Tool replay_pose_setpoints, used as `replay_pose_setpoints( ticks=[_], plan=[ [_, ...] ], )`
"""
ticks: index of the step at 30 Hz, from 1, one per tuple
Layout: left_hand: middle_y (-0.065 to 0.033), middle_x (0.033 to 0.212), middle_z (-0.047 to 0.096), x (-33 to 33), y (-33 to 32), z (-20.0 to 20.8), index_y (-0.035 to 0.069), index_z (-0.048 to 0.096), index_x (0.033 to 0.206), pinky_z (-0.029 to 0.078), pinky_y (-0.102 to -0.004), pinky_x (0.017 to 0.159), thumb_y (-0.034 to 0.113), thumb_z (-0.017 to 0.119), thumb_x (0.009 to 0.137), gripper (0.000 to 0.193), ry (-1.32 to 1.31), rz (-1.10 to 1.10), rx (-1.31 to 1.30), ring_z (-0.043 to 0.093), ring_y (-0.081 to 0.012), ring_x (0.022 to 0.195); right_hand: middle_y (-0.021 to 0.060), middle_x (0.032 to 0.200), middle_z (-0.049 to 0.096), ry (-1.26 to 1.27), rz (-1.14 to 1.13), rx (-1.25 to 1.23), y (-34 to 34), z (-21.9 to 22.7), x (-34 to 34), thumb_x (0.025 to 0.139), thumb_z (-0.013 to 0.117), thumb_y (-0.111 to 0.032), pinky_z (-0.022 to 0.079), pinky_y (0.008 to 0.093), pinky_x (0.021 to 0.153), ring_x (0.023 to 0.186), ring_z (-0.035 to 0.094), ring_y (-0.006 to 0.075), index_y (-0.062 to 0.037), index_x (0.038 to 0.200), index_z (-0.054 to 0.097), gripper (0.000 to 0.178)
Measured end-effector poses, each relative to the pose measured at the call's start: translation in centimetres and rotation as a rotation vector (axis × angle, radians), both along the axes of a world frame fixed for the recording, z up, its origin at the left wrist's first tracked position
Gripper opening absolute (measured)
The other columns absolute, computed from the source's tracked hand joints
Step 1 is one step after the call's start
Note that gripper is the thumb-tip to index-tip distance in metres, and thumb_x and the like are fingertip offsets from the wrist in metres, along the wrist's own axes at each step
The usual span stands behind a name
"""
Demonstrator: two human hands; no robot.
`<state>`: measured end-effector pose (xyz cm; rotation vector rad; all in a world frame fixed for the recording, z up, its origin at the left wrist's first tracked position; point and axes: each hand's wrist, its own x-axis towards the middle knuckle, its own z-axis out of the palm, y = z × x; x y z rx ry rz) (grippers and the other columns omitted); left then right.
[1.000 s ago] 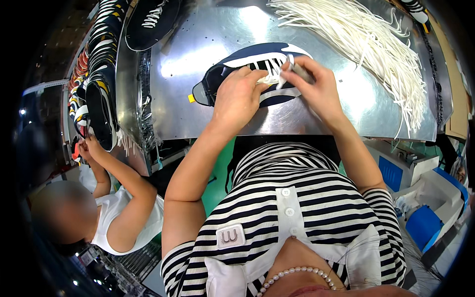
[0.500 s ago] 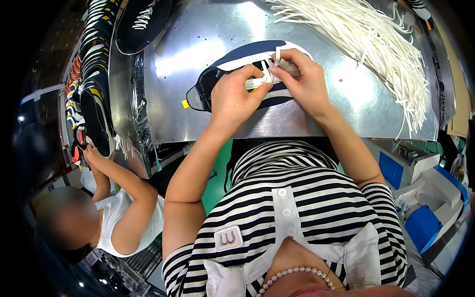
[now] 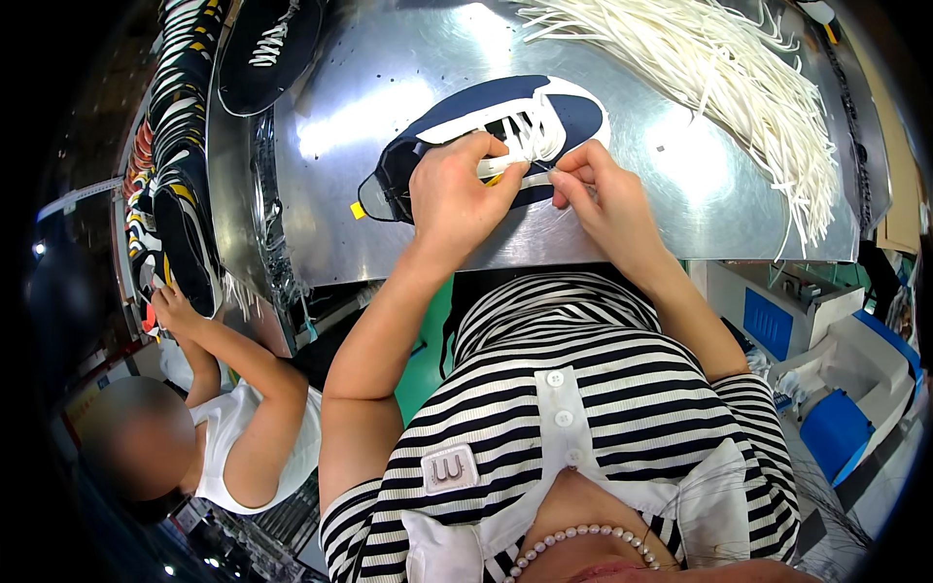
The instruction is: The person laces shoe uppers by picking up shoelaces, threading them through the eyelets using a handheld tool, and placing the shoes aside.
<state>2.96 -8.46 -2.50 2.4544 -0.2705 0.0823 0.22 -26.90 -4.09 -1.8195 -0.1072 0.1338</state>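
Observation:
A navy and white shoe upper (image 3: 466, 109) lies on the metal table, toe to the right and heel to the left, a yellow tab at the heel. White shoelace (image 3: 530, 134) crosses its opening in several rows. My left hand (image 3: 457, 189) is closed on the near eyelet edge of the upper, thumb and fingers pinching it. Beside the upper's near side, close to the toe, my right hand (image 3: 604, 194) pinches what looks like the lace's end; the fingertips mostly hide it.
Loose white laces (image 3: 700, 87) lie in a big heap at the back right of the metal table (image 3: 360, 243). A black shoe upper (image 3: 267, 58) rests at the far left. Along the left runs a row of stacked uppers (image 3: 185, 126), where a co-worker's hand (image 3: 175, 309) touches one.
My right hand has moved from above the lacing toward me, to the upper's near side, uncovering the lace rows and toe. My left hand keeps its hold. The co-worker's hands shifted slightly.

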Motion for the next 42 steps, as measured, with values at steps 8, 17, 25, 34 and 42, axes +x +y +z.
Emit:
replay_pose_setpoints(
  ticks=[8, 17, 25, 34, 42],
  plan=[
    [-0.0099, 0.071, 0.064, -1.6, -0.4, -0.7, 0.004, 0.064, 0.077, 0.046, -0.0363, 0.056, 0.013, 0.077, 0.072, 0.016, -0.304, -0.087, -0.057, 0.063, -0.0280, 0.064, 0.0121, 0.065, 0.065, -0.033, 0.028, -0.087, 0.2, -0.4, -0.2, 0.091, 0.062, -0.011, 0.050, 0.0372, 0.058, 0.060, 0.066, 0.0292, -0.0010, 0.091, 0.053, 0.013],
    [-0.0092, 0.076, 0.064, -2.1, -0.9, -1.0, 0.004, 0.065, 0.084, 0.047, -0.0373, 0.059, 0.011, 0.076, 0.074, 0.017, -0.304, -0.151, -0.095, 0.063, -0.0291, 0.068, 0.0130, 0.070, 0.066, -0.028, -0.006, -0.083, 1.6, -1.7, 0.8, 0.093, 0.059, -0.016, 0.051, 0.0390, 0.061, 0.065, 0.066, 0.0310, -0.0016, 0.092, 0.053, 0.016],
    [-0.0085, 0.070, 0.059, -2.7, 1.8, 0.1, 0.004, 0.066, 0.084, 0.044, -0.0363, 0.058, 0.004, 0.075, 0.074, 0.014, -0.409, -0.187, 0.130, 0.057, -0.0271, 0.064, 0.0122, 0.079, 0.068, -0.087, 0.058, -0.272, -5.2, 2.2, -0.1, 0.090, 0.066, -0.014, 0.051, 0.0323, 0.057, 0.068, 0.068, 0.0225, -0.0033, 0.105, 0.059, 0.020],
    [-0.0062, 0.069, 0.056, -3.5, 1.8, 0.3, 0.003, 0.065, 0.085, 0.043, -0.0336, 0.055, 0.002, 0.073, 0.073, 0.015, -0.494, -0.259, 0.208, 0.054, -0.0232, 0.063, 0.0145, 0.083, 0.068, -0.414, 0.409, -0.785, 1.4, 3.3, 3.3, 0.087, 0.062, -0.010, 0.051, 0.0362, 0.063, 0.074, 0.066, 0.0311, -0.0073, 0.106, 0.059, 0.020],
    [-0.0052, 0.068, 0.054, -3.1, 2.3, -0.6, 0.004, 0.065, 0.084, 0.043, -0.0333, 0.055, 0.003, 0.073, 0.071, 0.015, -0.494, -0.339, 0.125, 0.054, -0.0224, 0.063, 0.0129, 0.085, 0.070, -0.027, 0.433, -0.324, 1.6, 2.7, 5.3, 0.082, 0.068, -0.018, 0.051, 0.0392, 0.068, 0.077, 0.067, 0.0292, -0.0078, 0.100, 0.067, 0.021]
  ],
)
